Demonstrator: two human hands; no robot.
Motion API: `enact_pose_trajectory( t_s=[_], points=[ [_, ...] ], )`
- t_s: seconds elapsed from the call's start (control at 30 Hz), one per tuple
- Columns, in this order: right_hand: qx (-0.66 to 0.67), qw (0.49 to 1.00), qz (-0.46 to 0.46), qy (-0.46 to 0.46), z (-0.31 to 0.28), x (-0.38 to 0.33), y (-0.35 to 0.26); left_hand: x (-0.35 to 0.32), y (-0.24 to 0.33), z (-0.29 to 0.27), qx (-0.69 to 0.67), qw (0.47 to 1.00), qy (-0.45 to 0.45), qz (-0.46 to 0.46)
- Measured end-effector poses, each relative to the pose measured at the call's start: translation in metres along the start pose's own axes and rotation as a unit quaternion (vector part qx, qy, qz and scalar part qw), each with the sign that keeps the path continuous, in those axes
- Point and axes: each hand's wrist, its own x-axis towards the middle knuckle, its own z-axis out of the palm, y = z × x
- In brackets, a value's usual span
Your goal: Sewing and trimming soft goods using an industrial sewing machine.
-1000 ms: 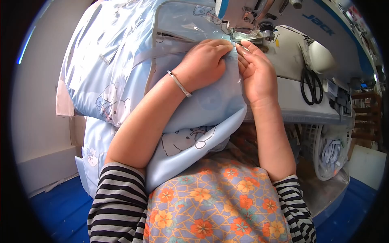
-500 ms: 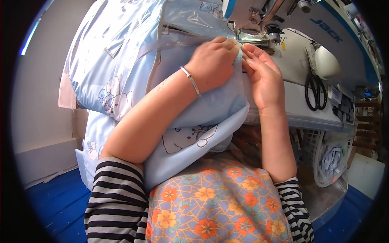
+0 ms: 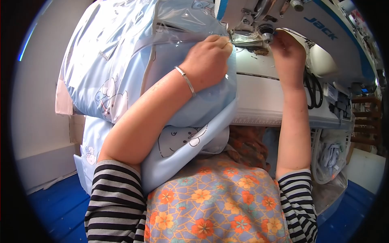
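Light blue fabric (image 3: 198, 105) with cartoon animal prints and a clear plastic layer lies bunched at the left of the sewing machine (image 3: 316, 24). My left hand (image 3: 208, 60) is closed on its edge, beside the machine's needle area, with a silver bangle at the wrist. My right hand (image 3: 288, 52) reaches up under the machine's arm, apart from the fabric. Its fingers are shadowed and smeared, partly behind the round metal tension knob (image 3: 266, 33), so what they touch is hidden. Black-handled scissors (image 3: 313, 91) lie beside my right wrist, their blades covered by the hand.
The white machine table (image 3: 259, 93) ends in a front edge close to my lap. A white basket (image 3: 320, 158) with a plastic bag hangs below at the right. Small dark items (image 3: 339, 101) lie at the table's right. A floral apron (image 3: 214, 198) covers my lap.
My right hand has left the fabric's edge and moved right and up, beneath the machine's arm and over the scissors. My left hand keeps its hold; the whole view has shifted slightly.
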Motion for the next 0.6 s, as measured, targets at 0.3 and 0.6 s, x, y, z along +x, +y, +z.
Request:
enact_pose_trajectory(
  t_s=[0.3, 0.6],
  points=[
    [-0.058, 0.979, 0.070, -0.183, -0.010, -0.025, -0.023, -0.003, 0.001, -0.005, -0.016, 1.000, -0.013, -0.007],
    [-0.055, 0.921, -0.258, -0.288, -0.009, -0.065, -0.023, -0.005, -0.002, -0.004, -0.026, 0.999, -0.024, 0.000]
  ],
)
